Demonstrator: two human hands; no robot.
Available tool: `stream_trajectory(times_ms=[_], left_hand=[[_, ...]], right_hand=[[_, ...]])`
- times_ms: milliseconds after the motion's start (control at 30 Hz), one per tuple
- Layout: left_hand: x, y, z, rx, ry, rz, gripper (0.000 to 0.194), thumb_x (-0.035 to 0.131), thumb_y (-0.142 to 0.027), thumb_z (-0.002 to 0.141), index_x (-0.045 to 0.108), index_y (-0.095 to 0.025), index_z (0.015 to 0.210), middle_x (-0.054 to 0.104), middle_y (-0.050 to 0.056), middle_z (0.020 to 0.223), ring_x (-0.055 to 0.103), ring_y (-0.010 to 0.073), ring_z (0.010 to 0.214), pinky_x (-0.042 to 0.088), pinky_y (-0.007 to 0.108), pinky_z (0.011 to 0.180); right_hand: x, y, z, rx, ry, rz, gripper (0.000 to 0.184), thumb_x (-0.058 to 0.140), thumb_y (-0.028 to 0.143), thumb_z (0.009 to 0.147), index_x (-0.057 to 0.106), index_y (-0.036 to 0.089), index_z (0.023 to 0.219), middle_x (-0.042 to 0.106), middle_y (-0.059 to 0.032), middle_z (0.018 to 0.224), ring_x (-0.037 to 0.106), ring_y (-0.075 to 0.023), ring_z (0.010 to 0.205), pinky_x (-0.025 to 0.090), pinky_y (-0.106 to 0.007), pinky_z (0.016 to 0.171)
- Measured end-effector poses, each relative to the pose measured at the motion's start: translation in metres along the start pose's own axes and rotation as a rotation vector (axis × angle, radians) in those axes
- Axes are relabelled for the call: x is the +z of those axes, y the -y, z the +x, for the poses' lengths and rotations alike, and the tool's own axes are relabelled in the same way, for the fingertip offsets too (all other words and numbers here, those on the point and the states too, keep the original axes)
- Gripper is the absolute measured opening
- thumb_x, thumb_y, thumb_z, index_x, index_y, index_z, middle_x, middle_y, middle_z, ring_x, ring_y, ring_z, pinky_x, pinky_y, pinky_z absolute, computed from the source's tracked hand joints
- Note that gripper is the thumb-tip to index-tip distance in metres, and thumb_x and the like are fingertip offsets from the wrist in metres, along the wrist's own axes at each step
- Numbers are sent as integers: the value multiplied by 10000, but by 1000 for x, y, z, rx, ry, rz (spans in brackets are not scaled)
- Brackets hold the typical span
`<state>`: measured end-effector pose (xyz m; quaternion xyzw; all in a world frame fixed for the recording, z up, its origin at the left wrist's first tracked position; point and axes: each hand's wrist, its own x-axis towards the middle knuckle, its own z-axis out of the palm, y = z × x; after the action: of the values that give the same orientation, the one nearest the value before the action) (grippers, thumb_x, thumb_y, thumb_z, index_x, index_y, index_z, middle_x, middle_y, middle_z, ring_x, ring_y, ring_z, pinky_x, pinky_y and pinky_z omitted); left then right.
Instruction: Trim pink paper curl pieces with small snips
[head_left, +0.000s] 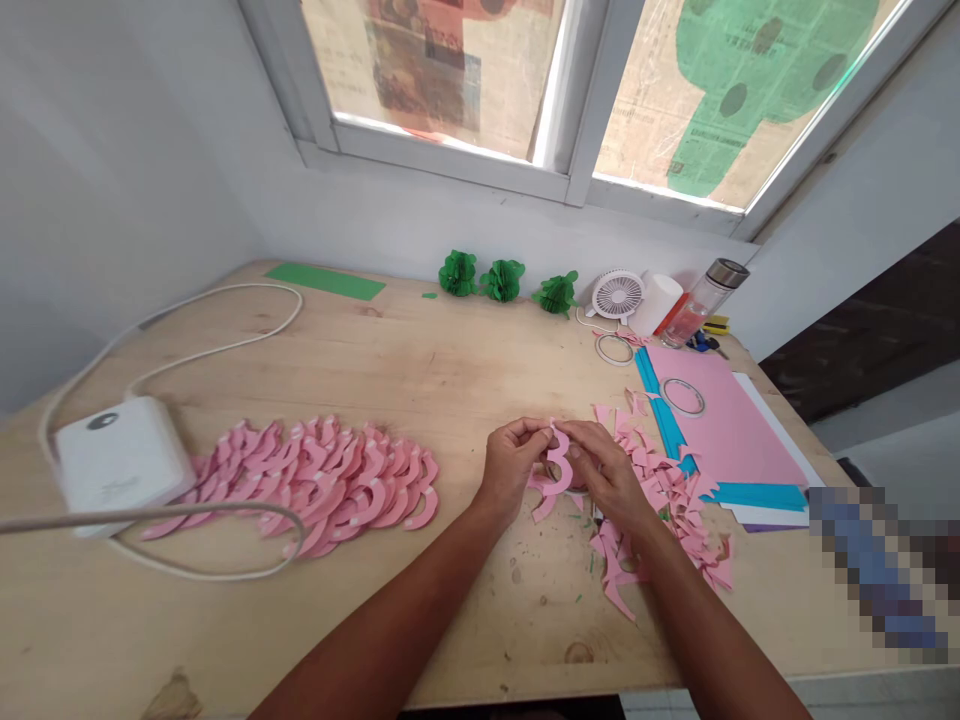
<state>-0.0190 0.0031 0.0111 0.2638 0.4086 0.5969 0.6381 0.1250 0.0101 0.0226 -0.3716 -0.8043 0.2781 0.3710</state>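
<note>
Head view: 1 pink strip is in your fingers, and many similar pieces lie in the pile

You hold 1 pink wavy strip (559, 474) upright between your 2 hands, above the near part of the table (375, 370). Your left hand (512, 466) pinches its top end with thumb and fingers. Your right hand (606, 474) pinches beside it, also near the top, with the other fingers bent. The strip hangs down and its lower end is free.

About the progress, I judge that much of the cutting is done. At your left there is a wide pile of pink curved pieces (375, 490), overlapping each other, too many for me to count. Around and beyond your right hand, pink scraps (656, 465) are scattered, and they look like waste from cutting. The strip in your fingers seems already shaped, but it is apart from the pile.

Farther to the right, a large pink sheet (727, 405) lies flat, and it could still give more pieces; I cannot tell if you need them. Along the wall stand 3 green paper balls (503, 281), which look already formed. I see no pink ball assembled on the table. Partly under your hands there is another object, too hidden to name.
</note>
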Motion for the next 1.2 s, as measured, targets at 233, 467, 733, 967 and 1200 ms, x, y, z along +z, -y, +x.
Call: stream_trajectory(times_ms=[233, 467, 733, 967, 1200], left_hand=[[1, -4, -1, -14, 6, 13, 176, 688, -252, 572, 621, -120, 668, 566, -5, 580, 469, 64, 455, 423, 184, 398], [2, -6, -2, -12, 2, 46, 187, 683, -277, 573, 623, -128, 669, 570, -1, 592, 482, 77, 488, 404, 172, 395], [1, -2, 1, 52, -32, 112, 160, 662, -265, 582, 624, -126, 653, 582, 0, 561, 507, 90, 485, 416, 184, 414], [0, 0, 3, 107, -48, 169, 93, 640, -223, 596, 625, -134, 618, 594, -1, 547, 524, 91, 486, 423, 187, 454], [2, -2, 1, 101, -43, 154, 60, 623, -192, 591, 613, -134, 604, 592, -5, 541, 512, 85, 482, 403, 176, 445]], right_hand=[[0, -1, 0, 0, -5, -5, 347, 403, 219, 891, 526, 277, 1210, 587, -64, 1125, 508, -209, 1055, 403, -402, 897], [0, -1, 0, -5, -3, -17, 343, 395, 234, 894, 528, 276, 1207, 590, -66, 1127, 511, -214, 1055, 408, -405, 890], [2, -4, -2, -17, -23, -54, 342, 395, 219, 891, 536, 273, 1198, 592, -61, 1113, 508, -210, 1053, 405, -401, 896], [2, -5, -2, -23, -49, -111, 350, 378, 212, 893, 540, 278, 1197, 586, -65, 1114, 506, -222, 1053, 415, -417, 887], [2, -7, -3, -47, -64, -156, 362, 366, 191, 894, 540, 278, 1199, 581, -70, 1109, 502, -223, 1052, 420, -412, 883]])
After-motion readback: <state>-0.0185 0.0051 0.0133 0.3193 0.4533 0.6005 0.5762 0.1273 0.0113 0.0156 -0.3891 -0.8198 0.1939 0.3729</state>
